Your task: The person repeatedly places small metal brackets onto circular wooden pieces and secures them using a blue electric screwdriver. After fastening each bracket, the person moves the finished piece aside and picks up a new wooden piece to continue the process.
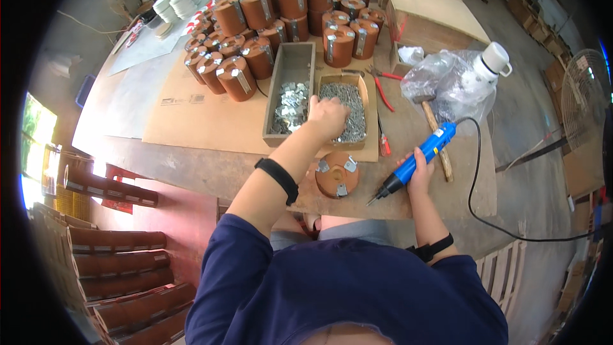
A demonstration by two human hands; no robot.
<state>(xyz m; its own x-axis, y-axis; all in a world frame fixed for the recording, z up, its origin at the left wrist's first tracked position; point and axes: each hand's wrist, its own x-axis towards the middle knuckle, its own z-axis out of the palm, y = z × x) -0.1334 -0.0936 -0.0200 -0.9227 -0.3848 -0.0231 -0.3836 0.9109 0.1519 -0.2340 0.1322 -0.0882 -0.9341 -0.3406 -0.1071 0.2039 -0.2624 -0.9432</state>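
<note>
The left hand (329,117) reaches into the wooden tray of screws (348,110), fingers curled down among them, though whether it has one pinched cannot be told. The right hand (418,167) is wrapped around the blue electric screwdriver (418,158), tip angled toward the brown round block (337,174) with metal brackets lying near the table's (211,166) near edge. This looks like the fetching step; next, a screw must be set on a bracket under the bit.

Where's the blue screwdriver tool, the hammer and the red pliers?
blue power screwdriver (426,150), head view, on its blue body
hammer (437,140), head view, on its wooden handle
red pliers (384,92), head view, on a red handle
</note>
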